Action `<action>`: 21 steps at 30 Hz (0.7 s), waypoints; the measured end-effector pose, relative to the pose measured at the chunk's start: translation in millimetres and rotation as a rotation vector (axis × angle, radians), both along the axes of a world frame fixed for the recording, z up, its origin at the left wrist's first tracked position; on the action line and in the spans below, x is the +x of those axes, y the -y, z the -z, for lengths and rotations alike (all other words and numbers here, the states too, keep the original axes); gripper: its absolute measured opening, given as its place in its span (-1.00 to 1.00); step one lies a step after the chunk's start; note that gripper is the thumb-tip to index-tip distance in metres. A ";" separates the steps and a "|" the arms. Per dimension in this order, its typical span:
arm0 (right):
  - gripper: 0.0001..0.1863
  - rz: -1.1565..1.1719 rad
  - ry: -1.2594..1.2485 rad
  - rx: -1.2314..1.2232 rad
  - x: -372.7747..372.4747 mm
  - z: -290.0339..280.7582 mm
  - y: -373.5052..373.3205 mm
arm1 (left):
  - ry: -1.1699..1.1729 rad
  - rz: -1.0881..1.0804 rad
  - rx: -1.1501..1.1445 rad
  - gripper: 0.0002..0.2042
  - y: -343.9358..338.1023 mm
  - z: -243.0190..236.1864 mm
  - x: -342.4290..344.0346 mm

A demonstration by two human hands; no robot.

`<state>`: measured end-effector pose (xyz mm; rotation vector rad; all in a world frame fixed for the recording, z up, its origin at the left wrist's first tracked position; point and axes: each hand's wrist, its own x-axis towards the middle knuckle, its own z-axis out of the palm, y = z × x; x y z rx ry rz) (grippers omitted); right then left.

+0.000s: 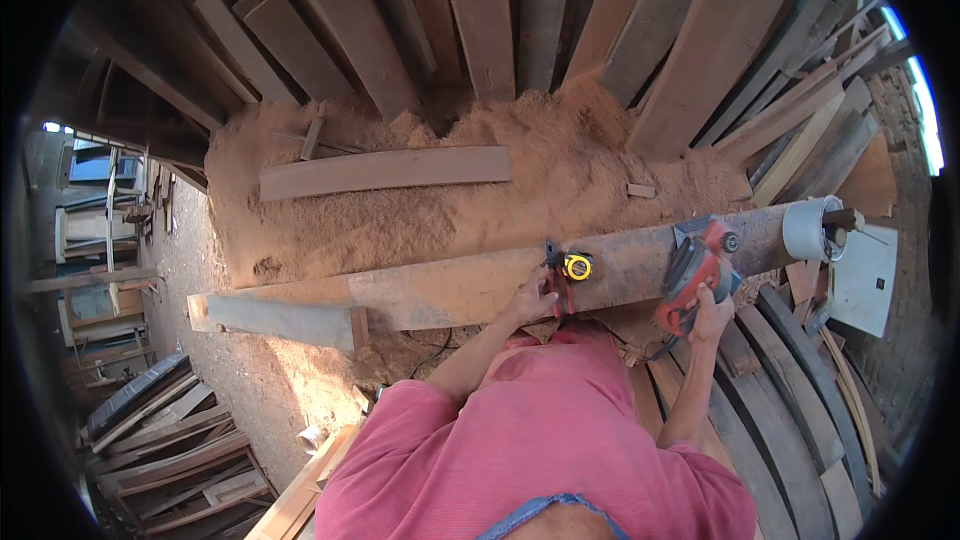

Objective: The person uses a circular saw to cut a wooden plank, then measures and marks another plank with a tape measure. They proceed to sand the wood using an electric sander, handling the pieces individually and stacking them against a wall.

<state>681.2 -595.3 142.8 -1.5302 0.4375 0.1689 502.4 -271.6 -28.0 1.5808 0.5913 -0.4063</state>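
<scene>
- Sawdust heap [420, 210]: covers the ground on the far side, under leaning boards [480, 10]; a loose plank [385, 172] lies on it.
- Long board [450, 285]: lies flat, running left to right in front of the person, face up and open to work along its length.
- Red power tool [697, 270]: rests on the board's right part, likely a planer or sander.
- Right hand [712, 312]: closed around the tool's near handle, steadying it.
- Left hand [538, 298]: pressed on the board's near edge, fingers curled, touching a yellow tape measure [576, 266]; grip unclear.
</scene>
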 end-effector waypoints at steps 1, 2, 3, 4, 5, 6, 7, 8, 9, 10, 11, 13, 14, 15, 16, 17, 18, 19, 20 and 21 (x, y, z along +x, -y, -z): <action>-0.85 -0.041 0.011 -0.028 -30.1 -4.9 -28.4 | -0.019 -0.022 -0.070 -0.19 -13.6 -34.2 -18.4; -0.84 -0.119 0.033 -0.029 -44.7 -7.6 -56.7 | -0.024 -0.081 -0.115 -0.19 -30.2 -60.2 -32.0; -0.83 -0.220 0.036 -0.015 -62.9 -7.0 -92.1 | -0.043 -0.096 0.044 -0.19 -45.6 -64.8 -61.9; -0.82 -0.328 0.024 -0.020 -76.4 -15.2 -120.8 | -0.076 -0.115 0.198 -0.19 -46.4 -60.8 -85.5; -0.81 -0.433 0.014 -0.027 -88.4 -30.0 -143.4 | -0.122 -0.129 0.348 -0.18 -51.2 -56.8 -103.9; -0.80 -0.517 0.012 -0.058 -101.6 -40.0 -157.4 | -0.144 -0.133 0.385 -0.14 -54.6 -81.8 -110.7; -0.79 -0.590 0.011 -0.076 -116.4 -38.5 -176.6 | -0.131 -0.205 0.521 -0.12 -69.2 -85.8 -133.8; -0.77 -0.659 0.011 -0.094 -132.8 -32.4 -198.2 | -0.123 -0.272 0.658 -0.11 -85.4 -88.1 -158.5; -0.75 -0.721 0.020 -0.130 -147.6 -26.6 -217.3 | -0.111 -0.335 0.782 -0.10 -99.5 -97.3 -177.0; -0.74 -0.831 0.036 -0.127 -163.5 -18.4 -238.4 | -0.149 -0.461 0.833 -0.09 -125.6 -107.5 -205.4; -0.74 -0.917 0.027 -0.127 -172.4 -21.9 -260.7 | -0.115 -0.644 0.946 -0.08 -149.4 -110.3 -232.9; -0.75 -1.067 -0.014 -0.130 -204.7 -29.5 -304.5 | -0.236 -0.933 1.074 -0.06 -193.8 -118.1 -293.0; -0.74 -1.139 0.013 -0.148 -217.0 -22.9 -322.6 | -0.381 -1.052 1.072 -0.05 -217.0 -120.7 -321.9; -0.73 -1.198 0.043 -0.168 -236.7 -9.2 -344.7 | -0.474 -1.165 0.992 -0.06 -244.1 -125.3 -353.8; -0.72 -1.263 0.074 -0.187 -258.7 -1.8 -370.8 | -0.568 -1.278 0.906 -0.07 -270.6 -126.5 -388.8; -0.70 -1.331 0.053 -0.208 -279.1 -4.1 -400.4 | -0.500 -1.352 0.819 -0.07 -292.2 -112.5 -426.0; -0.68 -1.390 0.027 -0.225 -304.3 -6.7 -430.5 | -0.427 -1.414 0.741 -0.07 -312.6 -92.1 -464.6; -0.67 -1.443 0.000 -0.246 -323.3 -10.9 -455.8 | -0.351 -1.469 0.660 -0.07 -326.9 -78.0 -488.5; -0.66 -1.469 -0.006 -0.265 -338.0 -16.7 -476.5 | -0.358 -1.455 0.465 -0.07 -337.1 -77.2 -497.6; -0.66 -1.502 -0.016 -0.276 -349.8 -24.2 -495.2 | -0.272 -1.423 0.419 -0.09 -334.9 -66.8 -502.9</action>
